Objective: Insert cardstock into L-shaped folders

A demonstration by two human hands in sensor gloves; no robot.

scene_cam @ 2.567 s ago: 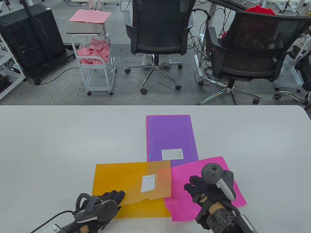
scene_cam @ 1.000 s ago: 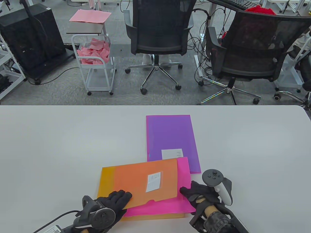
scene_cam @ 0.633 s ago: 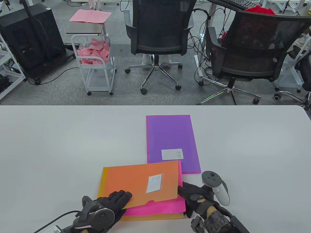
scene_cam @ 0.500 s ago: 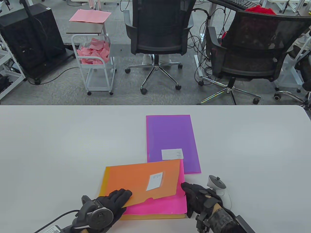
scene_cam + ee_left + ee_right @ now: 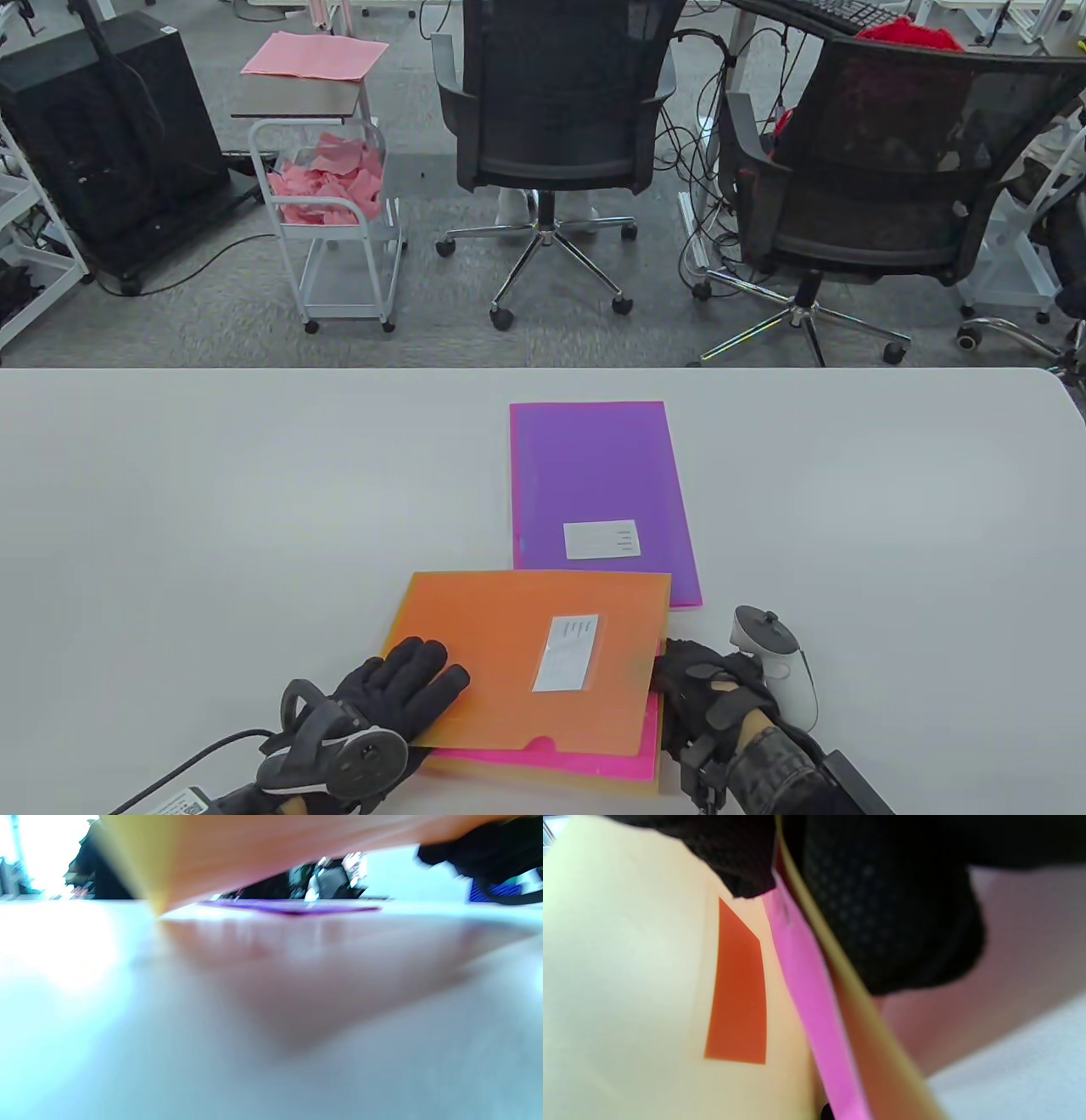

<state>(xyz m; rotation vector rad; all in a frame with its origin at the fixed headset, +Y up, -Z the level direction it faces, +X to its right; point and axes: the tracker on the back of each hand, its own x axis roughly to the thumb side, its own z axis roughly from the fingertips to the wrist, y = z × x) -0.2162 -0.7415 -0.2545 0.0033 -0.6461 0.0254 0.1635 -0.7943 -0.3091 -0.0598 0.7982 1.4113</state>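
Pink card (image 5: 551,761) sandwiched in translucent orange folder (image 5: 526,658), only its edges showing from above; seen as a thin strip between layers in right wrist view. Left hand (image 5: 386,705) flat, fingers spread on folder corner; right hand (image 5: 708,700) pinching the right edge. Slid further inside than before. Purple folder (image 5: 598,492) behind.
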